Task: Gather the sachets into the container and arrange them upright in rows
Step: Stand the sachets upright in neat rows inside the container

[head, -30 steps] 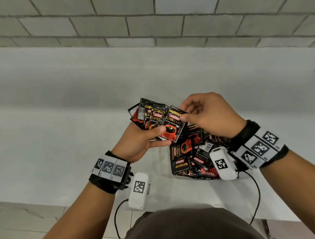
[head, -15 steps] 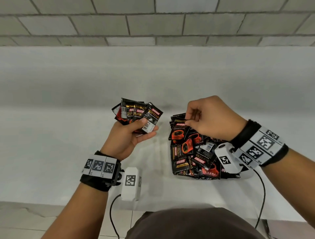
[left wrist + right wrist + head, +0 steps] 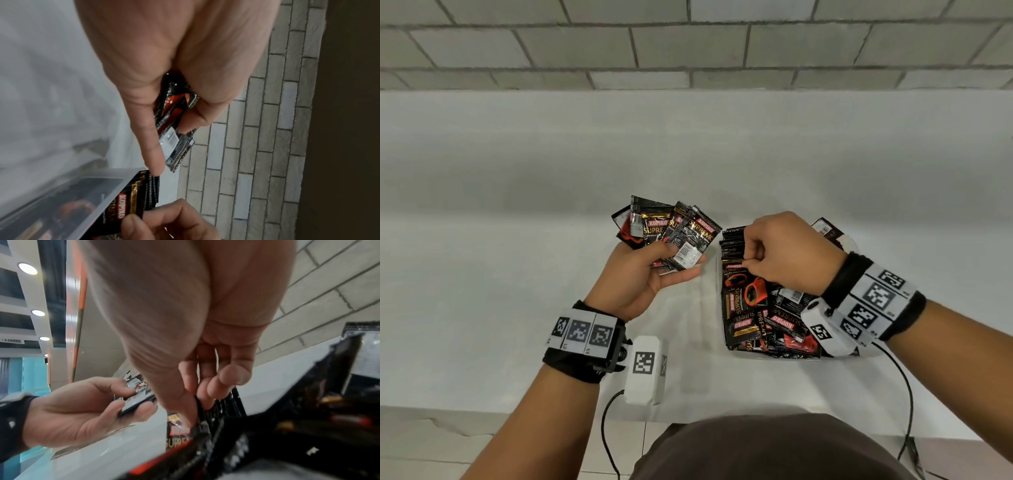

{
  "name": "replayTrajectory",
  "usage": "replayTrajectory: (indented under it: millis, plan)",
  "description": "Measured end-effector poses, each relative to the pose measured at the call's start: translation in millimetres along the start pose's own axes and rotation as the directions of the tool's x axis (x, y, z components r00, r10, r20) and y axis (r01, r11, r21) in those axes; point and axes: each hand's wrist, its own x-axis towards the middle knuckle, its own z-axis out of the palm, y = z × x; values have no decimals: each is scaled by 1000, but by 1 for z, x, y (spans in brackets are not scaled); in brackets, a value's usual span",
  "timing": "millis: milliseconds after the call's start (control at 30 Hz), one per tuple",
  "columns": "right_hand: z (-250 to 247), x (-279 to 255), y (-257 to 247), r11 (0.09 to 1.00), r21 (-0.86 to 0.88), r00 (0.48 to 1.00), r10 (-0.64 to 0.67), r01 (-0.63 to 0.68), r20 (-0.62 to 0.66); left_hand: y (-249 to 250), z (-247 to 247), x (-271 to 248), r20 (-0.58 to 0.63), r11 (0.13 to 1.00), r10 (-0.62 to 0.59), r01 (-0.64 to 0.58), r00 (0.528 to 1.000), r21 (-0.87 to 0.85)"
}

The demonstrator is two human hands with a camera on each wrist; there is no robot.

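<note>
My left hand point(image 3: 678, 262) grips a fan of several black and red coffee sachets point(image 3: 671, 228) above the white table, left of the container. The clear plastic container point(image 3: 767, 356) holds a jumble of sachets point(image 3: 763, 318) lying flat, and a short row of upright sachets point(image 3: 732, 240) at its far left corner. My right hand point(image 3: 748, 261) is over that corner and pinches the top edge of one upright sachet point(image 3: 199, 404). The left wrist view shows the container's clear wall point(image 3: 111, 183) and the row's serrated tops point(image 3: 153, 186).
The white table point(image 3: 517, 274) runs to a grey brick wall point(image 3: 688, 44) at the back. Its front edge is near my body, and cables point(image 3: 606, 428) hang from the wrist cameras over that edge. One sachet point(image 3: 825, 229) leans on the container's far right side.
A second ago the hands met and my right hand pinched a sachet from the fan. Since then the left hand has drawn away to the left and the right hand has lowered to the container's upright row.
</note>
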Motion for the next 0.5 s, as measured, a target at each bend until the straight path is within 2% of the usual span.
replayTrajectory:
  millis: [233,400,500]
  plan:
    - [-15,3,4,990,76,993,118,-118,16,-1,1,-1,28,1000,25,-25,999,10]
    - [-34,-1,-10,933,350,980,143,-87,-136,-1,9,-2,102,1000,23,-24,994,8]
    - [-39,-2,-18,921,374,977,170,-112,-125,-1,16,-4,177,998,20,-29,984,49]
